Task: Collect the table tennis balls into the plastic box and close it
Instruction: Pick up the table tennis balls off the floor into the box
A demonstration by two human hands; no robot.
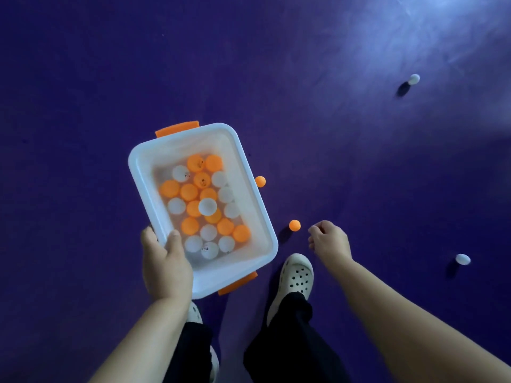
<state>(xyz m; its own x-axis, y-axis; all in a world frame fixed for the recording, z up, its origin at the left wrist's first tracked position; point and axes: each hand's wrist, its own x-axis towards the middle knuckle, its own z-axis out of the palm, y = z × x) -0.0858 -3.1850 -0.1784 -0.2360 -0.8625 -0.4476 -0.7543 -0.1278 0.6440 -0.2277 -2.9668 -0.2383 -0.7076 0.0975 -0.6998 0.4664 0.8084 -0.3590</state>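
Box point(143, 175) – white plastic, smooth, slightly glossy; clip handles point(177, 129) orange plastic. Balls point(189, 192) – smooth matt plastic. Floor point(83, 78) matt, faint sheen upper right of frame. Clog point(297, 275) – rubbery-looking, perforated. Trousers point(290, 341) black cloth.

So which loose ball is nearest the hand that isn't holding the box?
The orange ball just left of the right hand. The second orange ball lies beside the plastic box; the upper white ball and lower white ball sit farther off.
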